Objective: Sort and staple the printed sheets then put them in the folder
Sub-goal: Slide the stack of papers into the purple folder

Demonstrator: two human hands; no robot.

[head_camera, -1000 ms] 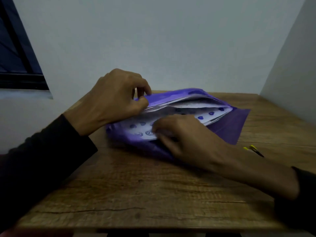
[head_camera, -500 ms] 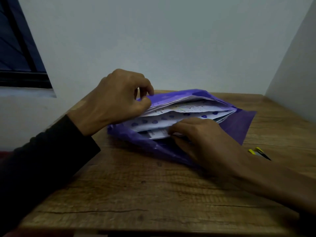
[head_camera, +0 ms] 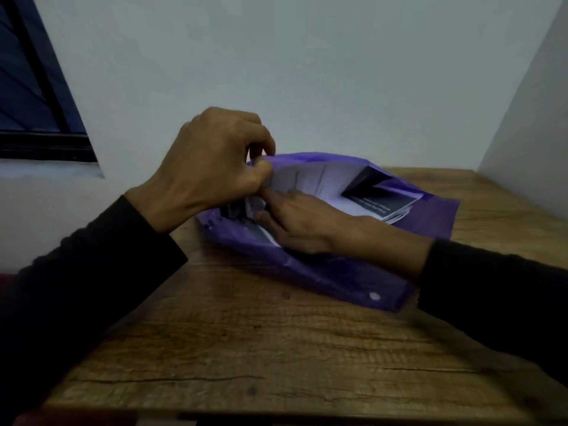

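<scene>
Left hand (head_camera: 212,167) pinches glossy purple folder (head_camera: 338,278) flap; right hand (head_camera: 301,222) seemingly flat on sheets (head_camera: 310,179).

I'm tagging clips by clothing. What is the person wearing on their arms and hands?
Both arms are in long black sleeves that end at the wrists. The left hand and right hand are bare: no gloves, and no rings, watch or bracelets show in this dim head view.
</scene>
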